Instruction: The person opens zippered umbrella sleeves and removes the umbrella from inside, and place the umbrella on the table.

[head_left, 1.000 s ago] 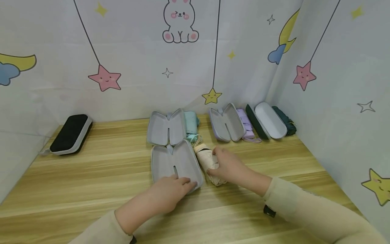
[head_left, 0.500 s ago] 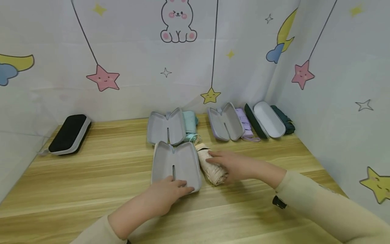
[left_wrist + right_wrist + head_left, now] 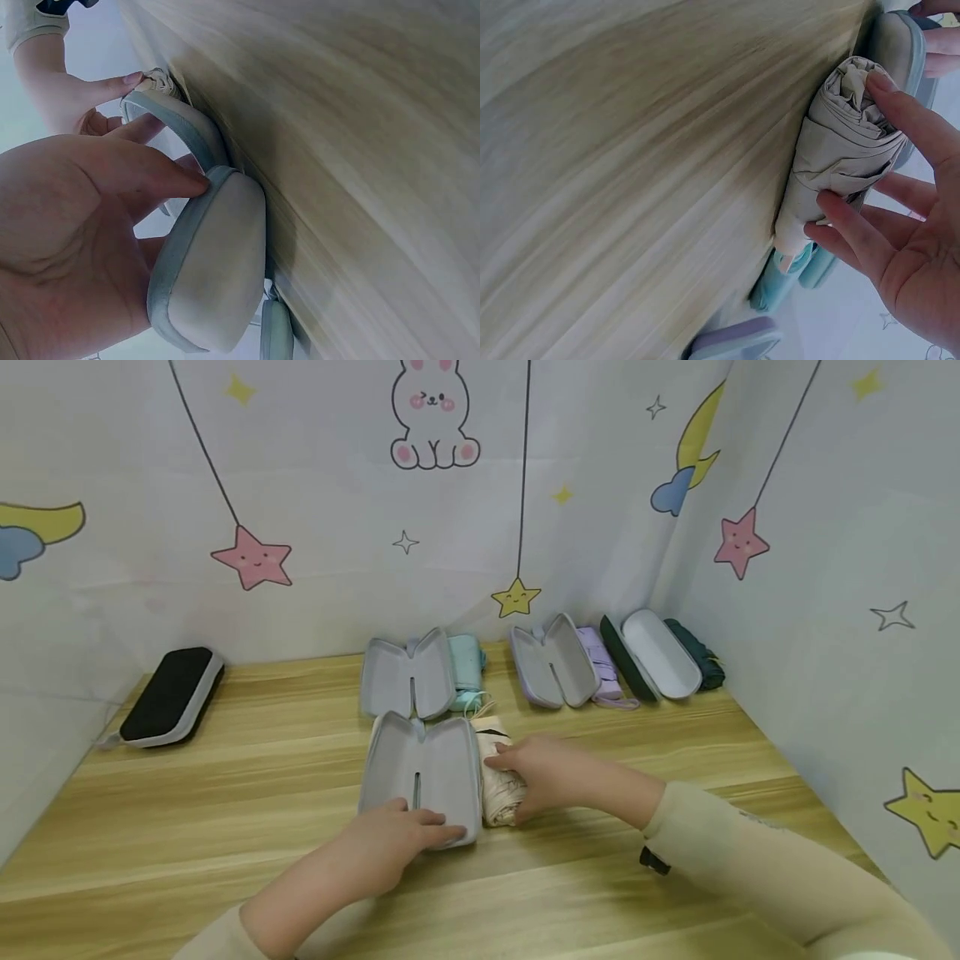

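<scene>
An unzipped beige umbrella case (image 3: 450, 768) with a grey lining lies spread in two halves at the table's middle. My left hand (image 3: 378, 847) holds its near edge; in the left wrist view the thumb presses the rim and the fingers reach over into the case (image 3: 217, 262). Directly along its right side lies a folded beige compact umbrella (image 3: 500, 797). My right hand (image 3: 555, 774) grips this umbrella from the right; in the right wrist view the thumb is at the rolled umbrella's (image 3: 840, 150) near end and the fingertips lie along its side.
Behind stand a grey-lined case (image 3: 408, 677) with a mint umbrella (image 3: 467, 664), a lilac case (image 3: 555, 664) with a lilac umbrella (image 3: 600, 664), and a dark green case (image 3: 662, 652) with a dark umbrella (image 3: 695, 653). A closed black case (image 3: 172, 693) sits far left, near the wall.
The beige case has shifted slightly left and nearer with my left hand. My right hand drew back from the umbrella, then closed in again; the umbrella has straightened and moved left against the case.
</scene>
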Action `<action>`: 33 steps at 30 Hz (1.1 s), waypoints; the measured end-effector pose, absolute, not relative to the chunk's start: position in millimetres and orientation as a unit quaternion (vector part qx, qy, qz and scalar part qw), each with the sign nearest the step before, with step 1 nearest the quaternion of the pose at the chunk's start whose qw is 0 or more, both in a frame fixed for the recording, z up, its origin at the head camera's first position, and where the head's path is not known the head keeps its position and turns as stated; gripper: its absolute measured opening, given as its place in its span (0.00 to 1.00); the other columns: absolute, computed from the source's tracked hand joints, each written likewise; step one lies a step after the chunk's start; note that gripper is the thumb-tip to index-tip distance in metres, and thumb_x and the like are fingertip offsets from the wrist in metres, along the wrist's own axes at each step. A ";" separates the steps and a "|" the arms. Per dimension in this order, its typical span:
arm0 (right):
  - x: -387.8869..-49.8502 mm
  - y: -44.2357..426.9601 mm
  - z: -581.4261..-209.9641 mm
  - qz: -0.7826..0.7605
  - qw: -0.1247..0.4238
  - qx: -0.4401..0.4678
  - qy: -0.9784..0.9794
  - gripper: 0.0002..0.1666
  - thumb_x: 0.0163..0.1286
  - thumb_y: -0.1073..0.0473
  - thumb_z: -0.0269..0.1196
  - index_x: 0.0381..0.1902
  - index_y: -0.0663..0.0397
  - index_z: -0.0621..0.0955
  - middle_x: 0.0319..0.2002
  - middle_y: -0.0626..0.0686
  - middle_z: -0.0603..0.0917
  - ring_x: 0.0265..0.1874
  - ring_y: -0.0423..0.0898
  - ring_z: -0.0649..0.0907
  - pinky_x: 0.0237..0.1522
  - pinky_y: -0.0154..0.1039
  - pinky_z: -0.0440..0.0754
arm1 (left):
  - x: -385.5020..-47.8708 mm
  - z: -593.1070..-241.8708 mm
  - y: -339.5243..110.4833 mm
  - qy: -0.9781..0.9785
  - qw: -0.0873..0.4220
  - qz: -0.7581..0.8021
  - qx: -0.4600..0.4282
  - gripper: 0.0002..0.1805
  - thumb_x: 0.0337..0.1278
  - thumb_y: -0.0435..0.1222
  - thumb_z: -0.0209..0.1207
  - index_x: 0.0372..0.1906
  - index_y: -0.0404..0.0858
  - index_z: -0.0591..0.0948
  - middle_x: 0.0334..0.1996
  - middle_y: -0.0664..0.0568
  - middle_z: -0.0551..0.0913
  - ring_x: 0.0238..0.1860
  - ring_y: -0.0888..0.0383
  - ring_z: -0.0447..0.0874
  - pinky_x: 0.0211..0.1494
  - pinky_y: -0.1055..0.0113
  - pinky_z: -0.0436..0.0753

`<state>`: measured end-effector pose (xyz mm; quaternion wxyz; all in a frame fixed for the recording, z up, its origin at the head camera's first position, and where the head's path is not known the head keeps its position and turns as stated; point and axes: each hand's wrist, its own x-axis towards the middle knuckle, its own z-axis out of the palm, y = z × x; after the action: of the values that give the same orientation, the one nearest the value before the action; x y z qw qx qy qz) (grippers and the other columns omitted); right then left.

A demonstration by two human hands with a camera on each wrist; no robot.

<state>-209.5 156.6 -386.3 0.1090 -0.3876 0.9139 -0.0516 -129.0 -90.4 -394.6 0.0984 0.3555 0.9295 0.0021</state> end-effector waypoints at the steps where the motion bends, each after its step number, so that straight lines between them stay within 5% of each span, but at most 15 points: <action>1: -208.4 153.1 -386.3 -0.044 0.109 -0.386 0.915 0.49 0.47 0.44 0.78 0.65 0.54 0.75 0.63 0.61 0.74 0.57 0.55 0.78 0.57 0.45 0.75 | -128.3 -394.9 -92.0 0.929 0.098 0.002 0.357 0.38 0.49 0.20 0.63 0.64 0.56 0.77 0.57 0.52 0.80 0.48 0.44 0.78 0.47 0.53 0.79; 12: -198.1 121.8 -392.6 0.006 0.089 -0.384 0.919 0.50 0.50 0.39 0.75 0.68 0.52 0.73 0.65 0.60 0.72 0.57 0.54 0.78 0.56 0.43 0.76 | -122.4 -402.8 -115.4 0.931 0.083 0.031 0.354 0.40 0.41 0.17 0.66 0.60 0.55 0.80 0.54 0.50 0.81 0.43 0.44 0.78 0.43 0.52 0.79; 19: -189.9 116.1 -395.3 0.011 0.063 -0.399 0.915 0.48 0.50 0.40 0.76 0.66 0.52 0.74 0.67 0.59 0.66 0.56 0.50 0.77 0.55 0.39 0.76 | -120.8 -409.4 -128.7 0.929 0.089 0.040 0.358 0.41 0.42 0.17 0.65 0.59 0.58 0.80 0.55 0.53 0.82 0.40 0.47 0.77 0.39 0.55 0.79; 25: -183.1 109.1 -398.5 0.055 0.052 -0.423 0.903 0.48 0.52 0.37 0.74 0.66 0.54 0.74 0.66 0.57 0.71 0.60 0.52 0.75 0.59 0.41 0.73 | -118.6 -413.8 -137.0 0.923 0.087 0.050 0.372 0.40 0.44 0.18 0.64 0.59 0.60 0.80 0.55 0.54 0.82 0.41 0.49 0.77 0.40 0.56 0.78; 33: -174.2 94.3 -397.3 0.068 0.038 -0.445 0.892 0.47 0.52 0.34 0.72 0.64 0.54 0.76 0.64 0.55 0.73 0.56 0.49 0.78 0.57 0.40 0.75 | -113.1 -412.5 -148.5 0.918 0.181 0.122 0.331 0.35 0.54 0.22 0.59 0.60 0.62 0.79 0.59 0.55 0.79 0.53 0.40 0.75 0.50 0.44 0.76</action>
<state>-174.2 94.3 -397.3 0.0380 -0.4449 0.8922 0.0683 -113.1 -148.5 -412.5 0.1814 0.3308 0.9181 0.1217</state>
